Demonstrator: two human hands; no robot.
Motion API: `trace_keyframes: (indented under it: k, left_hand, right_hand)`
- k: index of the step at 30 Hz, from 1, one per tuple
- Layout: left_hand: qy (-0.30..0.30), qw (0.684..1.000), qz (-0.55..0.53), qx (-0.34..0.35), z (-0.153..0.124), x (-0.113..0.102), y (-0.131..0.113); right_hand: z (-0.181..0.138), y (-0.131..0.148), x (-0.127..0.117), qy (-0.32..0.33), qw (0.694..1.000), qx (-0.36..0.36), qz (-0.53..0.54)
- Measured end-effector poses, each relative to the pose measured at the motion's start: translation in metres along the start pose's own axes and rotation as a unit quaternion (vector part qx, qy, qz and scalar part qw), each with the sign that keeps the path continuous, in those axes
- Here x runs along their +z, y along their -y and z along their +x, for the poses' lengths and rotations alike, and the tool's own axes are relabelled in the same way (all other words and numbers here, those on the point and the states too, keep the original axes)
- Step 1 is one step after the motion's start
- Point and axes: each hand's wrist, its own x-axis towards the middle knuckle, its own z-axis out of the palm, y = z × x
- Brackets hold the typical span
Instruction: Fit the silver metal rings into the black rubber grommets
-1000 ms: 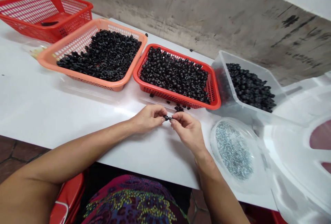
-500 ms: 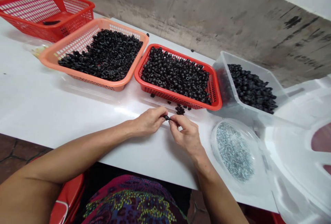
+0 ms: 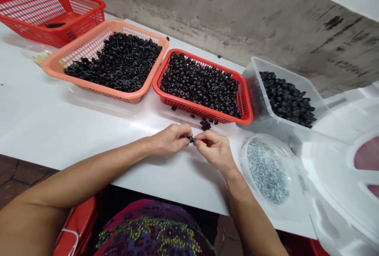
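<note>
My left hand (image 3: 171,139) and my right hand (image 3: 213,149) meet over the white table (image 3: 44,118), both pinching one small black part (image 3: 191,139) between their fingertips. Just beyond them lies a little cluster of loose black parts (image 3: 205,124) in front of the red basket (image 3: 248,111), which is full of black ring-shaped parts. To the right of my right hand sits a clear round dish (image 3: 268,173) holding many tiny silver metal pieces.
An orange basket (image 3: 56,64) of black parts stands at the left, a nearly bare red basket (image 3: 17,15) behind it. A clear tub (image 3: 257,66) with black parts stands at the right, white plastic lids (image 3: 346,177) beside it. A concrete wall runs behind.
Both hands stay together on the small black part; the fingers have shifted slightly around it. The view has barely moved.
</note>
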Motion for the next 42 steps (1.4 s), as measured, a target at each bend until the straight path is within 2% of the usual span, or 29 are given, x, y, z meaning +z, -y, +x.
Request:
trace_keyframes:
  k: [5, 9, 11, 13, 15, 18, 21, 26, 28, 33, 38, 42]
  left_hand:
    - [-0.011, 1.0, 0.001, -0.023, 0.0, 0.002, -0.002]
    - [-0.041, 0.997, 0.065, -0.008, 0.0, 0.003, -0.002]
    - [-0.05, 0.996, 0.076, 0.0, 0.0, 0.003, -0.001]
    - [-0.049, 0.997, 0.064, 0.007, 0.0, 0.003, -0.001]
    - [-0.04, 0.998, 0.048, 0.025, -0.001, 0.002, -0.001]
    - [-0.013, 0.996, 0.038, 0.074, 0.0, 0.001, -0.002]
    - [-0.005, 0.989, 0.07, 0.128, 0.0, 0.001, 0.001]
    - [-0.067, 0.971, 0.158, 0.169, 0.003, 0.002, 0.008]
    - [-0.083, 0.97, 0.152, 0.172, 0.003, 0.003, 0.01]
    - [-0.083, 0.972, 0.05, 0.214, 0.002, 0.004, 0.01]
    - [-0.115, 0.981, 0.036, 0.15, 0.002, 0.003, 0.009]
    - [-0.13, 0.98, 0.056, 0.141, 0.003, 0.003, 0.011]
  right_hand:
    - [-0.002, 0.0, 0.005, 0.004, 0.997, -0.049, -0.052]
    - [-0.005, 0.003, 0.009, -0.005, 0.983, -0.123, -0.135]
    - [-0.004, 0.003, 0.009, -0.017, 0.983, -0.127, -0.135]
    - [-0.002, 0.001, 0.006, -0.005, 0.995, -0.08, -0.064]
    - [0.003, -0.004, 0.0, 0.041, 0.997, 0.001, 0.064]
    - [0.01, -0.015, -0.007, 0.124, 0.959, 0.094, 0.236]
    - [0.014, -0.023, -0.008, 0.176, 0.927, 0.123, 0.308]
    - [0.013, -0.025, -0.003, 0.238, 0.899, 0.118, 0.347]
    - [0.013, -0.025, -0.002, 0.238, 0.9, 0.108, 0.348]
    - [0.014, -0.023, -0.003, 0.194, 0.918, 0.087, 0.335]
    - [0.012, -0.021, -0.007, 0.154, 0.927, 0.097, 0.329]
    - [0.011, -0.02, -0.011, 0.132, 0.936, 0.103, 0.31]
